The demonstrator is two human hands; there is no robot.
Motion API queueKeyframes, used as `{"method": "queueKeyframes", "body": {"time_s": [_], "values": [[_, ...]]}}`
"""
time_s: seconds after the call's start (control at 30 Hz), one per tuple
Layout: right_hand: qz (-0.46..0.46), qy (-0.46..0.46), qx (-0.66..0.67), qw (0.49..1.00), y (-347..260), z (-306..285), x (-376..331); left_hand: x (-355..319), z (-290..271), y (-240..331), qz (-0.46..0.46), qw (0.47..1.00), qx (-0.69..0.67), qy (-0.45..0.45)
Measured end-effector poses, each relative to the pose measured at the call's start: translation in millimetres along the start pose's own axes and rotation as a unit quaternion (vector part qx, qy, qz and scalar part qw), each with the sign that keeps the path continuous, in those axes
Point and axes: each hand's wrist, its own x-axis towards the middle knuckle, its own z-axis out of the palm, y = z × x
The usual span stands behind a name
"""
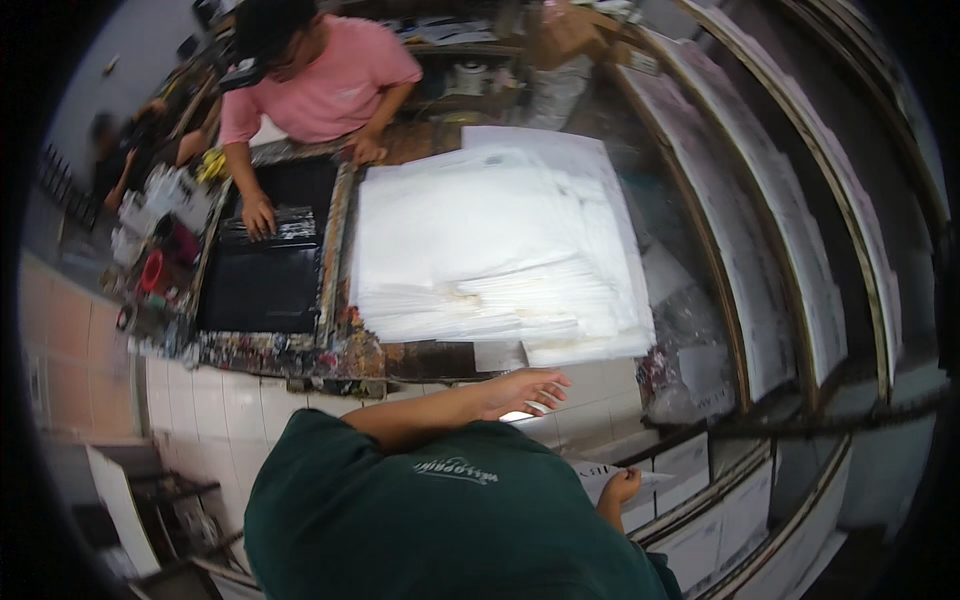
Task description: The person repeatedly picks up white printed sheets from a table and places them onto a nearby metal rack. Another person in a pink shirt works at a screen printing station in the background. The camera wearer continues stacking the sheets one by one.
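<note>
My left hand [522, 392] is held in front of my body with its fingers apart and nothing in it. It is close to the near edge of a table, just short of a large pile of thin white sheets [480, 230]. Down at my right side, my right hand [622, 487] grips a white sheet [595, 478] with dark print on it. My own body partly hides that sheet. Across the table a co-worker in a pink shirt [320, 85] rests one hand on a squeegee [285, 226] over a dark printing screen [265, 290].
Wooden-edged rack shelves [745, 350] bearing white sheets run along the right. A lower rack [700, 500] stands by my right hand. Left of the screen are a red container [153, 270] and other pots. Another person [130, 150] is at the far left. Pale floor tiles [205, 405] show below the table.
</note>
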Motion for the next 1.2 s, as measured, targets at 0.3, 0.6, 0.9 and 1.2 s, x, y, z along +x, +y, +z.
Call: {"method": "queueKeyframes", "body": {"time_s": [0.3,0.6,0.9,1.2], "values": [[-0.087,-0.023,-0.028,0.996,-22.1,-19.8,111.9,80.5,16.5,61.5,0.032,0.996,0.069,-0.054],[-0.141,-0.045,-0.122,0.981,-56.3,2.6,146.6,102.0,19.9,81.1,0.095,0.994,0.053,-0.018],[-0.243,-0.129,-0.151,0.950,-117.2,34.4,200.9,77.4,7.6,54.2,0.193,0.968,-0.061,0.148],[-0.308,-0.131,-0.028,0.942,-96.7,65.8,232.3,83.7,28.7,62.3,0.334,0.905,-0.107,0.241]]}}
